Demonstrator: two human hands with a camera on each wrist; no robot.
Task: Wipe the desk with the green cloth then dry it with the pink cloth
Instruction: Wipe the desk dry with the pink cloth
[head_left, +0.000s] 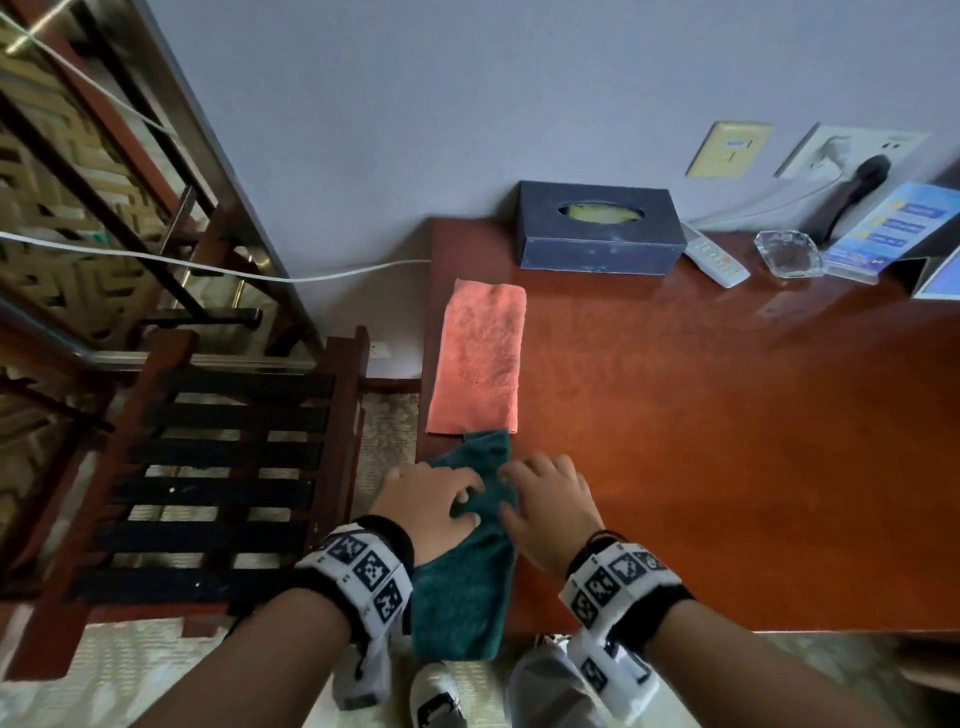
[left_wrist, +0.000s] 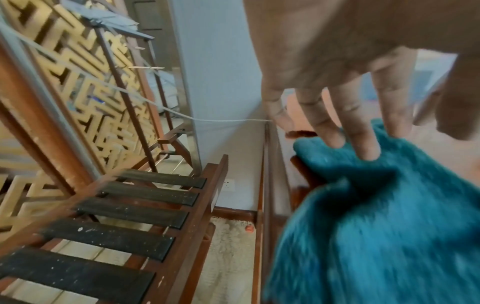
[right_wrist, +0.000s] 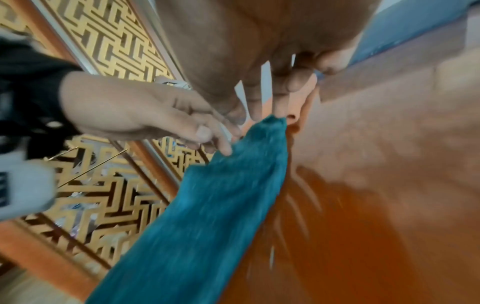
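- Green cloth (head_left: 462, 582): dark teal, fluffy pile, bunched into a long narrow strip at the left front corner of the worktop (head_left: 727, 441); near end hanging over the front edge, far tip touching the near end of the pink cloth (head_left: 478, 358).
- Pink cloth: salmon tone, folded flat into a neat rectangle, lying along the left edge of the worktop.
- Left hand (head_left: 431, 501): fingers curled into the green cloth, gripping a fold of it.
- Right hand (head_left: 550, 501): just beside the strip on its right; fingers bent down onto the cloth edge, real grip impossible to tell.
- Open room: wide bare glossy surface to the right of both cloths, reaching the front edge.
- Along the back wall: one dark blue tissue box (head_left: 597, 228), one white remote (head_left: 714, 254), one glass ashtray (head_left: 789, 253), one blue leaflet stand (head_left: 883, 228).
- Left of the worktop, lower: one slatted wooden rack (head_left: 223, 493).
- Counted: two cloths, two hands.
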